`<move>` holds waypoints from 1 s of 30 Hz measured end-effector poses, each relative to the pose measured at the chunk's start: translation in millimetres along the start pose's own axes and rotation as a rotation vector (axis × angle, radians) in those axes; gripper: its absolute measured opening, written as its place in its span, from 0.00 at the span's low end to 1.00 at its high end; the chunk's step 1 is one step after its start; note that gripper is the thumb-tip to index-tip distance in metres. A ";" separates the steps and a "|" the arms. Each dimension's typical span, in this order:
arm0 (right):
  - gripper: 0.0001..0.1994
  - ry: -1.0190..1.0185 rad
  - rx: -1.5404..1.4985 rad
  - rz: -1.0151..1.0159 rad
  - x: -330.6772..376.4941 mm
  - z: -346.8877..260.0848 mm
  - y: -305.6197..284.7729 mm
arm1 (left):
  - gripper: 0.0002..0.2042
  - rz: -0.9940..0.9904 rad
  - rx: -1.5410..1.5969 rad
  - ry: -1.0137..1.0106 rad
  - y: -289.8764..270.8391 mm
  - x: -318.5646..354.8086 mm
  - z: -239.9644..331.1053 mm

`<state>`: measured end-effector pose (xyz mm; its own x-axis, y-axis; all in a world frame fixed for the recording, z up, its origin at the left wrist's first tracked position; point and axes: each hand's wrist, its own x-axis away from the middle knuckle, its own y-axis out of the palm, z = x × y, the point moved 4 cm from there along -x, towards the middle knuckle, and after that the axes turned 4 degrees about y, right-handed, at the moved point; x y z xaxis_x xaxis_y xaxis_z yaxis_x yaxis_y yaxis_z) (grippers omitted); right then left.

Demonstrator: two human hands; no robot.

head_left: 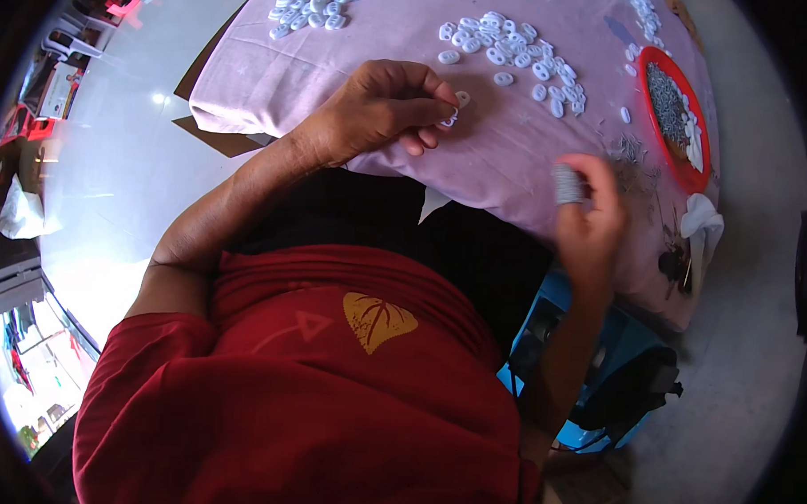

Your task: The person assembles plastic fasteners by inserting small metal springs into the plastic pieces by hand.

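One blurred right hand (pixel 590 214) perhaps hides pins.

Matt lilac cloth (pixel 513 158) — glossy white plastic pieces (pixel 508 47).

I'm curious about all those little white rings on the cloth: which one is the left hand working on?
The white ring pinched at the left hand's fingertips, lying alone below the middle heap; the other rings sit untouched.

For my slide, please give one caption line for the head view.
Left hand pinches a small white oval piece over the lilac cloth; right hand holds a grey bundle.
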<state>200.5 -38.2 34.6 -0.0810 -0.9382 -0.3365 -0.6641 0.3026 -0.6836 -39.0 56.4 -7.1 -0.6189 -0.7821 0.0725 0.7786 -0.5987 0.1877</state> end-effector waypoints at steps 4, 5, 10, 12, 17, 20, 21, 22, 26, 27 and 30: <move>0.08 0.027 0.175 0.044 -5.8 20.0 -5.6 | 0.06 0.021 0.033 0.006 0.3 0.1 -0.5; 0.08 0.019 0.235 0.116 -6.3 30.0 -16.0 | 0.06 0.022 0.035 0.010 1.5 0.5 1.2; 0.08 0.144 -0.088 0.178 -0.3 24.1 -11.2 | 0.07 -0.151 0.306 -0.085 36.3 -1.8 2.1; 0.08 0.136 -0.036 0.125 5.1 32.0 -4.7 | 0.08 -0.165 0.295 -0.100 48.9 -5.4 -1.8; 0.07 0.037 0.364 0.049 7.0 24.3 -5.8 | 0.08 -0.227 0.398 -0.148 57.7 -11.3 -9.7; 0.08 0.007 0.474 0.045 7.7 19.3 -5.7 | 0.08 -0.228 0.439 -0.142 62.4 -11.3 -10.5; 0.08 0.009 0.472 0.047 9.3 18.4 -5.3 | 0.08 -0.212 0.449 -0.160 63.6 -11.0 -10.9; 0.08 0.012 0.389 0.059 11.1 17.0 -5.2 | 0.08 -0.211 0.450 -0.161 63.5 -11.0 -10.9; 0.08 0.118 -0.052 0.050 17.4 -2.8 0.2 | 0.09 -0.202 0.459 -0.158 63.1 -10.2 -10.5; 0.08 0.118 -0.053 0.047 18.2 -9.5 2.4 | 0.09 -0.200 0.451 -0.153 63.0 -9.7 -10.6; 0.08 0.138 -0.195 0.042 20.2 -23.3 8.2 | 0.08 -0.221 0.444 -0.123 64.0 -9.7 -11.9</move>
<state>176.1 -58.6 37.3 -0.2035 -0.9434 -0.2618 -0.7880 0.3165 -0.5280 18.0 23.6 -7.5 -0.7924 -0.6027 0.0939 0.5250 -0.5955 0.6081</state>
